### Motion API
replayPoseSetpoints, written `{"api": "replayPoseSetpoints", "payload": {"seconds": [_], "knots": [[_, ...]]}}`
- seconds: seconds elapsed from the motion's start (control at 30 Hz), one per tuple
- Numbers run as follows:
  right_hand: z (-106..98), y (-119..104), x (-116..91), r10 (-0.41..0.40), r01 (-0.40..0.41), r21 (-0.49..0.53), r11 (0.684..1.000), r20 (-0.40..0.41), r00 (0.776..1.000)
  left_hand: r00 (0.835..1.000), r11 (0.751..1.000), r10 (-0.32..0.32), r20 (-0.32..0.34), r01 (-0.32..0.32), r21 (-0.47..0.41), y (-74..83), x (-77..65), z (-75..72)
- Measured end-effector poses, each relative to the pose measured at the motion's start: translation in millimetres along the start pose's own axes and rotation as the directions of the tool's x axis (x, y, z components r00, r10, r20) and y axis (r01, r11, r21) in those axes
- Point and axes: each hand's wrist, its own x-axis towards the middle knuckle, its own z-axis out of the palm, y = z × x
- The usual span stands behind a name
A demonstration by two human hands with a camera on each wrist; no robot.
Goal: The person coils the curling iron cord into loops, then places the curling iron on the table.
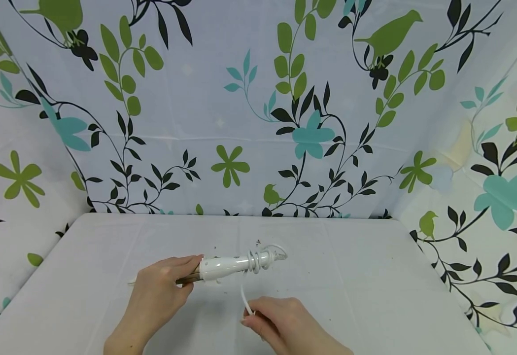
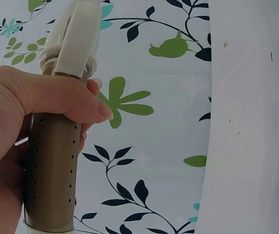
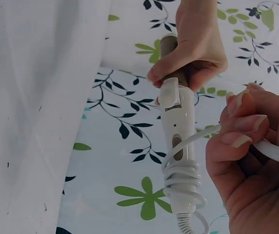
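Note:
A white curling iron [image 1: 223, 267] with a brown barrel is held above the table, its handle pointing right. My left hand [image 1: 160, 288] grips the barrel [image 2: 51, 165], which shows rows of small holes in the left wrist view. The white cord [image 1: 246, 297] is wound in several loops [image 3: 182, 181] round the lower handle. Below and right of the handle, my right hand [image 1: 291, 323] pinches the cord between thumb and fingers. In the right wrist view, the cord runs from the loops into those fingers and out the other side.
A white-covered table [image 1: 373, 296] lies beneath both hands, with small dark marks on its surface. Behind it hangs a patterned cloth [image 1: 187, 113] with leaves, birds and flowers; similar cloth [image 1: 458, 197] borders the sides.

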Motion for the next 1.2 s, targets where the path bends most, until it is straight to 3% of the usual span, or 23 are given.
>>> {"api": "replayPoseSetpoints", "payload": {"seconds": [0.3,0.53,0.63,0.77,0.9,1.2], "knots": [[-13.5,-5.0,-2.4,0.11,-0.11,0.142,0.984,0.004,0.994,1.0,1.0,0.018,0.009,-0.018,-0.012,1.1,0.7,1.1],[-16.6,0.3,-2.1,-0.036,0.043,0.067,0.997,-0.09,0.995,0.999,0.999,0.044,0.01,-0.044,-0.029,0.7,-0.7,3.0],[-17.2,3.4,-0.2,-0.139,0.139,-0.009,0.99,-0.173,0.975,0.998,0.998,0.055,0.006,-0.055,-0.036,0.3,-1.0,4.2],[-20.5,7.5,1.4,-0.245,0.223,-0.111,0.969,-0.283,0.927,0.998,0.997,0.067,0.004,-0.067,-0.046,0.2,-1.4,4.9],[-24.3,10.4,1.5,-0.287,0.24,-0.174,0.955,-0.34,0.896,0.997,0.995,0.078,0.009,-0.077,-0.057,0.8,-1.4,4.8],[-32.0,10.2,3.3,-0.301,0.175,-0.303,0.937,-0.441,0.845,0.996,0.994,0.087,0.01,-0.086,-0.066,2.2,-1.1,4.1]]}}
